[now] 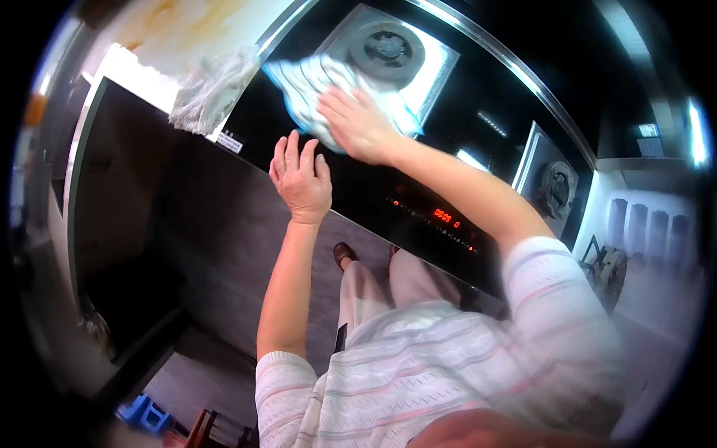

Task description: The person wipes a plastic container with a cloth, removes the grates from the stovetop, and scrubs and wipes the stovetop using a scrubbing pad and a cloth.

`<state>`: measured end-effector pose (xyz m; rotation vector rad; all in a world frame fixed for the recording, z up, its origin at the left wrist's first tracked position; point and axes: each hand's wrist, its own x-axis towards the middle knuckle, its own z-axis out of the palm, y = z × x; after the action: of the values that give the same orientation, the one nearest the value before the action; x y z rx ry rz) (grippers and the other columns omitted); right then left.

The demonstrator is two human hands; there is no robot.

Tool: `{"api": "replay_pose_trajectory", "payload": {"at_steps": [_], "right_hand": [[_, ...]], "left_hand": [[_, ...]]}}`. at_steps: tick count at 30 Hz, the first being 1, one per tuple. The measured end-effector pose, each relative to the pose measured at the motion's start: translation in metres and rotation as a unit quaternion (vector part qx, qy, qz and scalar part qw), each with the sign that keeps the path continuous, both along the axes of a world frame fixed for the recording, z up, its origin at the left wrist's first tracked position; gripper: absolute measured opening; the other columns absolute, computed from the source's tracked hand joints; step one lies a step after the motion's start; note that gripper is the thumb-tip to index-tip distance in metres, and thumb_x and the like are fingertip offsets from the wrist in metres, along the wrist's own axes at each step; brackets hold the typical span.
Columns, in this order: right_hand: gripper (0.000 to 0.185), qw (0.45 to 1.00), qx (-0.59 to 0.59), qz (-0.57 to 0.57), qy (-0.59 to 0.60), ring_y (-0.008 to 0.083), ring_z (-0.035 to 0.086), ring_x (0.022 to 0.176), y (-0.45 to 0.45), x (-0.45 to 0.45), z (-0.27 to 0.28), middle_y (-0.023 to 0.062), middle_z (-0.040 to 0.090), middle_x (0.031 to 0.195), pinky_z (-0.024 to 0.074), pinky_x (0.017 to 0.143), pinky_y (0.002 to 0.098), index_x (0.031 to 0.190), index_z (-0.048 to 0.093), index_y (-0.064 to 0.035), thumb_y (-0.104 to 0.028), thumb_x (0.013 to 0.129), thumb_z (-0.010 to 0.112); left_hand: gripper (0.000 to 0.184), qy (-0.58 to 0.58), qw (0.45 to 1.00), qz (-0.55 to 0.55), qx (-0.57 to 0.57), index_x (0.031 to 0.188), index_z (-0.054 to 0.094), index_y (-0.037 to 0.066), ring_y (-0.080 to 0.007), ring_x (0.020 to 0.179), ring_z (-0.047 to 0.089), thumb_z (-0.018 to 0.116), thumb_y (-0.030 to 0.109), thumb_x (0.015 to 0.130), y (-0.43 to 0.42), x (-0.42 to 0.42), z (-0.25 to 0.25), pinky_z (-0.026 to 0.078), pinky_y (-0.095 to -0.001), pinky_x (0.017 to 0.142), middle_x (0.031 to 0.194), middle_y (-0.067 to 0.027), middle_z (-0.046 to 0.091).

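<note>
Flat on a white cloth with grey stripes and a blue edge (pixel 299 89) lies my right hand (pixel 357 123), its fingers spread over the fabric. The cloth rests on the black glass cooktop (pixel 351 183), partly over the steel plate around the far burner (pixel 387 48). My left hand (pixel 302 175) is over the cooktop's near edge, just below the cloth, with its fingers apart and nothing in them. Red digits (pixel 447 217) glow on the cooktop's panel, to the right of my hands.
A crumpled whitish cloth or plastic (pixel 213 89) lies at the cooktop's left end. Another burner (pixel 556 187) sits at the right. A dark bag-like item (pixel 609 272) is beside the counter's right end. A blue stool (pixel 146 413) stands on the floor at lower left.
</note>
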<state>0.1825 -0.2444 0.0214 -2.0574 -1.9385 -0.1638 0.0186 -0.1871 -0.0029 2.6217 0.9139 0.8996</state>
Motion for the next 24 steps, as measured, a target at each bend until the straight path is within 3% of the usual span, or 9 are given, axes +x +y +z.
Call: {"api": "replay_pose_trajectory", "payload": {"at_steps": [3, 4, 6, 12, 15, 18, 21, 24], "right_hand": [[0.048, 0.996, -0.041, -0.054, 0.054, 0.0240, 0.030, 0.137, -0.090, 0.021, -0.009, 0.0073, 0.039, 0.143, 0.0185, 0.110, 0.0488, 0.132, 0.046, -0.0141, -0.017, 0.085, 0.056], [0.048, 0.993, -0.051, -0.097, 0.036, 0.0244, 0.031, 0.136, -0.100, 0.034, -0.007, 0.0084, 0.040, 0.142, 0.0219, 0.108, 0.0519, 0.134, 0.045, -0.0123, -0.025, 0.088, 0.051], [0.047, 0.987, -0.020, -0.154, 0.039, 0.0252, 0.032, 0.135, -0.099, 0.064, -0.009, 0.0098, 0.041, 0.141, 0.0217, 0.108, 0.0526, 0.134, 0.044, -0.0104, -0.028, 0.090, 0.046], [0.045, 0.963, 0.039, -0.265, 0.011, 0.0241, 0.036, 0.132, -0.061, 0.174, -0.022, 0.0092, 0.043, 0.140, 0.0262, 0.104, 0.0507, 0.131, 0.047, -0.0088, -0.029, 0.092, 0.039], [0.054, 0.951, -0.014, -0.310, 0.003, 0.0310, 0.029, 0.135, -0.065, 0.149, -0.022, 0.0180, 0.033, 0.144, 0.0228, 0.106, 0.0520, 0.134, 0.039, -0.0007, -0.033, 0.091, 0.040], [0.064, 0.966, -0.045, -0.253, 0.015, 0.0363, 0.022, 0.138, -0.107, 0.074, -0.022, 0.0245, 0.024, 0.147, 0.0164, 0.109, 0.0523, 0.138, 0.031, 0.0052, -0.037, 0.091, 0.040], [0.065, 0.973, -0.050, -0.224, 0.020, 0.0349, 0.021, 0.139, -0.116, 0.064, -0.014, 0.0238, 0.026, 0.147, 0.0129, 0.110, 0.0515, 0.140, 0.028, 0.0039, -0.036, 0.091, 0.041], [0.060, 0.956, -0.029, -0.290, 0.017, 0.0319, 0.022, 0.139, -0.098, 0.129, -0.023, 0.0203, 0.026, 0.148, 0.0155, 0.110, 0.0521, 0.139, 0.030, 0.0024, -0.028, 0.089, 0.040]], "left_hand": [[0.027, -0.002, 1.000, 0.001, -0.005, 0.107, 0.064, 0.013, -0.0284, 0.122, 0.045, 0.061, 0.014, 0.080, -0.002, 0.001, 0.002, 0.031, -0.0403, 0.100, 0.129, -0.0070, 0.054], [0.027, -0.004, 1.000, 0.001, -0.002, 0.107, 0.064, 0.013, -0.0283, 0.123, 0.044, 0.061, 0.014, 0.080, -0.002, 0.001, 0.003, 0.031, -0.0403, 0.101, 0.129, -0.0069, 0.054], [0.027, -0.002, 1.000, 0.000, -0.010, 0.107, 0.064, 0.013, -0.0283, 0.123, 0.044, 0.061, 0.014, 0.081, -0.002, 0.001, 0.003, 0.030, -0.0402, 0.101, 0.129, -0.0070, 0.054], [0.026, -0.012, 1.000, -0.005, -0.008, 0.107, 0.064, 0.013, -0.0287, 0.123, 0.044, 0.061, 0.014, 0.081, -0.002, 0.001, 0.001, 0.030, -0.0410, 0.101, 0.129, -0.0072, 0.053], [0.027, -0.012, 1.000, -0.007, -0.015, 0.107, 0.063, 0.014, -0.0293, 0.124, 0.042, 0.061, 0.015, 0.080, -0.001, 0.000, -0.001, 0.030, -0.0432, 0.100, 0.130, -0.0079, 0.053], [0.027, -0.011, 1.000, 0.004, -0.020, 0.107, 0.064, 0.014, -0.0286, 0.123, 0.043, 0.061, 0.015, 0.080, -0.002, 0.001, -0.001, 0.030, -0.0421, 0.100, 0.129, -0.0072, 0.053], [0.027, -0.011, 1.000, 0.006, -0.011, 0.107, 0.065, 0.014, -0.0273, 0.123, 0.045, 0.061, 0.013, 0.080, 0.000, 0.002, 0.002, 0.031, -0.0398, 0.100, 0.128, -0.0060, 0.055], [0.027, -0.011, 1.000, 0.003, -0.006, 0.106, 0.065, 0.014, -0.0274, 0.122, 0.045, 0.061, 0.013, 0.080, -0.001, 0.002, 0.002, 0.031, -0.0397, 0.100, 0.127, -0.0060, 0.055]]}}
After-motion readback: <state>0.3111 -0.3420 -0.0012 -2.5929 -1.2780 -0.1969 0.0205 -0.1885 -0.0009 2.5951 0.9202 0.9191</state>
